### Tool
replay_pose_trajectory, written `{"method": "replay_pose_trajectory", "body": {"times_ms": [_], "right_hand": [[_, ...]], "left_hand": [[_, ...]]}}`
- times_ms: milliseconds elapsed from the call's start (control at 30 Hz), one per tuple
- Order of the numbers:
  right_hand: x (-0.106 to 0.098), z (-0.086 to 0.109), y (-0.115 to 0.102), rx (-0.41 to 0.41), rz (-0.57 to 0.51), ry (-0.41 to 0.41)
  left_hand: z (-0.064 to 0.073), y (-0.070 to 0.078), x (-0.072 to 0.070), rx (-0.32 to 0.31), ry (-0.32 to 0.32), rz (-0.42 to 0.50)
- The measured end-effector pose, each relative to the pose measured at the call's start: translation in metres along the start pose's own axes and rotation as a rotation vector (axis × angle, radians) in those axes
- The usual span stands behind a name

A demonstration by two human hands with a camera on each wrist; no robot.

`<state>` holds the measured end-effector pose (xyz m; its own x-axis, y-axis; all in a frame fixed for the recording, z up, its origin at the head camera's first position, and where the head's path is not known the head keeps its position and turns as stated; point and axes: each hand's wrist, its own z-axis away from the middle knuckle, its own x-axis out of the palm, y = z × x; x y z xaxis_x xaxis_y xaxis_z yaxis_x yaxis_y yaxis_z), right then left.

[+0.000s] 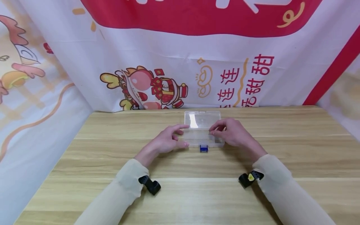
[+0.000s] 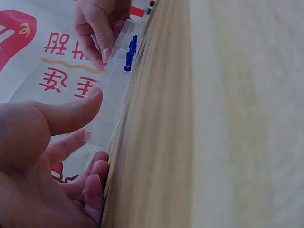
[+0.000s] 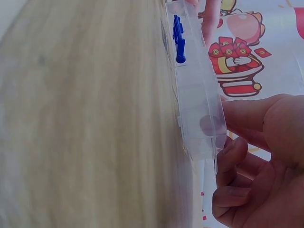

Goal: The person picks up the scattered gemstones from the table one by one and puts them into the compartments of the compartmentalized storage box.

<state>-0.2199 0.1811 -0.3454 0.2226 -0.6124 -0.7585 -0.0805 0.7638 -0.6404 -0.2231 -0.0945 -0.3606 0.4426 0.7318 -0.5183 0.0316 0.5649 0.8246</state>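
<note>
Pale sleeves (image 1: 114, 193) frame a clear box (image 1: 197, 136) on the table (image 1: 202, 200), lid (image 1: 204, 119) raised. The left hand (image 1: 167, 140) spreads wide at its left end; whether the right hand (image 1: 232, 132), opposite, pinches anything is unclear. Work inside seems underway, next needing steadiness.

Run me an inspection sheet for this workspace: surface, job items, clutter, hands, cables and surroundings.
Surface: wood-grain table under the box.
Job items: clear plastic box, its lid open on the far side, blue clasp on the near side.
Clutter: reddish dot and green dot atop the left wrist view, too small to identify.
Hands: left hand at the box's left end; right hand at its right end, grip unclear.
Cables: nothing seen.
Surroundings: printed cloth behind.
</note>
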Motion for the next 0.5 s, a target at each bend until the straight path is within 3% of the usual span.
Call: {"method": "replay_pose_trajectory", "body": {"times_ms": [500], "right_hand": [[-0.0026, 0.0014, 0.0019, -0.01, 0.012, 0.004]], "left_hand": [[-0.0003, 0.0015, 0.0014, 0.003, -0.001, -0.027]]}}
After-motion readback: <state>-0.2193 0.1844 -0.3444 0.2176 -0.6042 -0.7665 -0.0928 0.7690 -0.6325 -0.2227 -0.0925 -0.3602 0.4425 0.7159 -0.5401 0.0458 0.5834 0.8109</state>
